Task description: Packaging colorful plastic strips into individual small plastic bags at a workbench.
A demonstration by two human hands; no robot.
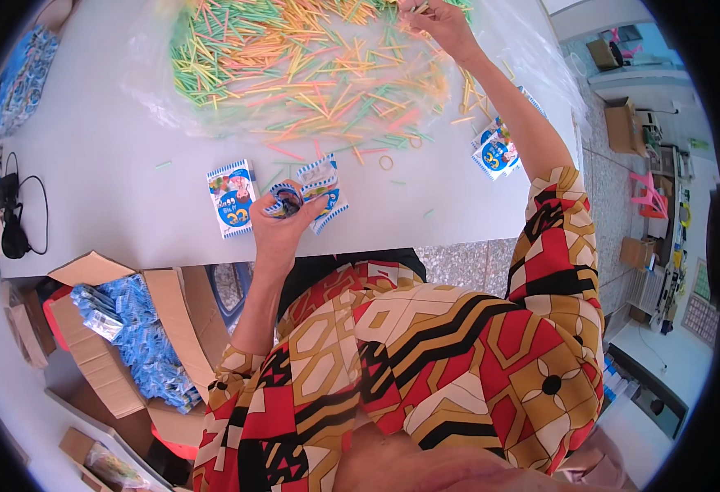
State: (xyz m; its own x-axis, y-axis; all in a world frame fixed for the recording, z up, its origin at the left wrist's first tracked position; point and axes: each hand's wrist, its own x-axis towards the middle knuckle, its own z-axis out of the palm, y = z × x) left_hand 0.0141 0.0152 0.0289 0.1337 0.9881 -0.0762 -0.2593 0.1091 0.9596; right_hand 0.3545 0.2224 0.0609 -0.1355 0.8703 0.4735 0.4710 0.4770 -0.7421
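My left hand (274,234) is closed round a small blue-and-white plastic packet (284,199), its round mouth gaping upward near the table's front edge. A similar packet (320,189) stands against the fingers on the right; whether I hold it too is unclear. Another printed packet (231,198) lies flat just left of that hand. Far off at the upper right, my right hand (444,29) is pinched at the back of a heap of thin pastel sticks (294,53). Small pale stick-like pieces show at its fingertips, partly cut off by the picture's edge.
Clear plastic sheeting (142,82) spreads under the heap on the white table (114,180). More packets (498,148) lie beneath my right forearm. Two rubber bands (386,162) rest mid-table. At left are a black cabled object (11,205) and an opened carton (105,361) of blue packets.
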